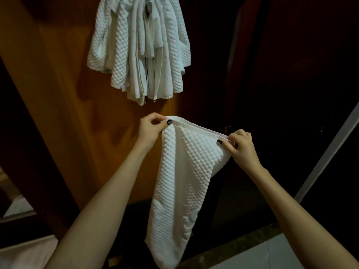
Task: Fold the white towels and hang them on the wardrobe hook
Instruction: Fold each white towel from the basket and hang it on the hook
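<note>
Two bare arms in shot. The left arm (108, 200) is at 7 o'clock and the right arm (291, 206) at 5 o'clock, both uncovered from the frame edge right up to the wrist. The left hand (149, 131) and right hand (243, 150) are bare too. The nails carry the detail. The left thumbnail (169, 122), at 3 o'clock on its hand, wears dark, near-black polish with a small pale fleck. The right thumbnail (219, 141), at 9 o'clock on its hand, has the same dark polish and a pale speck. The other nails are hidden, so their finish can't be told.
</note>
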### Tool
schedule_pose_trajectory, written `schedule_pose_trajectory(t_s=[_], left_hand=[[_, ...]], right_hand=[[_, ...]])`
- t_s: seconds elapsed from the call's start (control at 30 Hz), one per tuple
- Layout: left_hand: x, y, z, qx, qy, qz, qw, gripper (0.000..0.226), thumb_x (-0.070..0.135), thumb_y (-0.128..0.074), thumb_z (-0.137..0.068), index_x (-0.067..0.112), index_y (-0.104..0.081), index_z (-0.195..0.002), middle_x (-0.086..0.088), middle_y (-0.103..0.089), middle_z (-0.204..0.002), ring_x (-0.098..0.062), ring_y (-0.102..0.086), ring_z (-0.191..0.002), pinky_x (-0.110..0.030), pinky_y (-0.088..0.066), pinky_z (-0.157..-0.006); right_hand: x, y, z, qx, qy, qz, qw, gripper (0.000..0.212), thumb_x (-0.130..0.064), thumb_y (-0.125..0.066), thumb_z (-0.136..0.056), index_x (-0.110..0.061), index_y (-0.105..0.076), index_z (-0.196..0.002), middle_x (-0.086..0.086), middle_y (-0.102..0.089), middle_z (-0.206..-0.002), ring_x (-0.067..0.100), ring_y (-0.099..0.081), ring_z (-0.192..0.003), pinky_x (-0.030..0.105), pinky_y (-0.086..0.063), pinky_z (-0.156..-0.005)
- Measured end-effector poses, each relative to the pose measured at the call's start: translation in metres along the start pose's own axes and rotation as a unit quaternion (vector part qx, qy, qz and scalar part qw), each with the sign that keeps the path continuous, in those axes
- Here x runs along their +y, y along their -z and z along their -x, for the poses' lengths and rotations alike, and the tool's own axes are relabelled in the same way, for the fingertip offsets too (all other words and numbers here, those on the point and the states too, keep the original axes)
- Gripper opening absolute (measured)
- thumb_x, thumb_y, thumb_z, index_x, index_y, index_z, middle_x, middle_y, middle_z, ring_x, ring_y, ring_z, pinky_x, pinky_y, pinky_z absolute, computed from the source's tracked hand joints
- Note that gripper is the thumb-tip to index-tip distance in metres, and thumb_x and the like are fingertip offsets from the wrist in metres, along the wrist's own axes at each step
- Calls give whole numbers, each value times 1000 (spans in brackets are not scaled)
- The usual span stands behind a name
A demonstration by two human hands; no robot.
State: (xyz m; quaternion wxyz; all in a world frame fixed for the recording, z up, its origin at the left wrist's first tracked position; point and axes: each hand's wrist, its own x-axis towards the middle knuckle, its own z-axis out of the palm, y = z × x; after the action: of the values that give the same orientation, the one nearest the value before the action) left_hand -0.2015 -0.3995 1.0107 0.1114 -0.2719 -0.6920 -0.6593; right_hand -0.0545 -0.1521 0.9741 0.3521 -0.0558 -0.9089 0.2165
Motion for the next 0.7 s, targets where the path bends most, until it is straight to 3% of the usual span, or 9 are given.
schedule_pose_trajectory(t_s=[0.1,0.17,0.23,0.27,0.33,0.43,0.57,0.7], left_hand=[[8,5,-6,23,-14,2,1000,6,5,-69,-85,8,-64,-82,5,-62,-77,14,-57,-65,-5,-43,-61],[12,9,-8,23,-33,-19,999,5,3,-67,-85,5,-63,-84,5,-61,-77,14,-58,-66,-5,-43,-61],[14,15,-9,17,-40,-51,998,4,5,-68,-85,6,-64,-84,6,-61,-78,8,-58,-71,-7,-44,-65],[14,19,-9,19,-38,-63,997,4,6,-68,-85,6,-64,-84,6,-61,-79,4,-57,-74,-8,-44,-67],[14,30,-11,31,-37,-89,995,4,6,-69,-84,6,-65,-84,6,-62,-79,-2,-56,-77,-7,-44,-68],[12,51,-14,29,-64,-180,981,4,6,-70,-82,7,-67,-84,-1,-64,-86,-9,-57,-81,-12,-41,-70],[6,72,-12,30,-125,-299,946,4,3,-66,-84,2,-64,-81,-8,-61,-85,-15,-53,-78,-14,-33,-62],[-4,76,-1,47,-151,-324,933,7,0,-63,-85,-1,-60,-79,-13,-59,-84,-17,-51,-75,-21,-30,-64]], right_hand=[[9,1,2,-55,20,-15,998,14,-25,-63,-92,-15,-60,-83,2,-53,-118,16,-43,-116,37,-41,-96],[8,-1,2,-99,-19,-53,994,13,-25,-60,-94,-19,-58,-83,0,-47,-135,13,-42,-125,31,-43,-94],[4,-6,-1,-117,-55,-89,988,20,-29,-58,-95,-15,-56,-81,1,-63,-108,18,-61,-99,34,-50,-74],[1,-8,-3,-121,-68,-105,985,24,-31,-58,-94,-12,-55,-80,3,-64,-91,20,-62,-83,36,-49,-65],[-7,-9,-13,-121,-72,-124,982,29,-33,-59,-94,-8,-55,-79,5,-61,-77,17,-58,-67,33,-43,-57],[-18,-10,-29,-93,-57,-129,986,29,-34,-62,-92,-10,-55,-77,6,-62,-73,6,-53,-58,25,-41,-51],[-34,-13,-45,-53,-26,-113,992,30,-35,-57,-95,-16,-50,-73,-3,-56,-66,2,-48,-54,15,-34,-47],[-42,-7,-63,-46,18,-108,993,26,-28,-57,-94,-16,-50,-72,-3,-54,-65,1,-47,-56,16,-32,-50]])
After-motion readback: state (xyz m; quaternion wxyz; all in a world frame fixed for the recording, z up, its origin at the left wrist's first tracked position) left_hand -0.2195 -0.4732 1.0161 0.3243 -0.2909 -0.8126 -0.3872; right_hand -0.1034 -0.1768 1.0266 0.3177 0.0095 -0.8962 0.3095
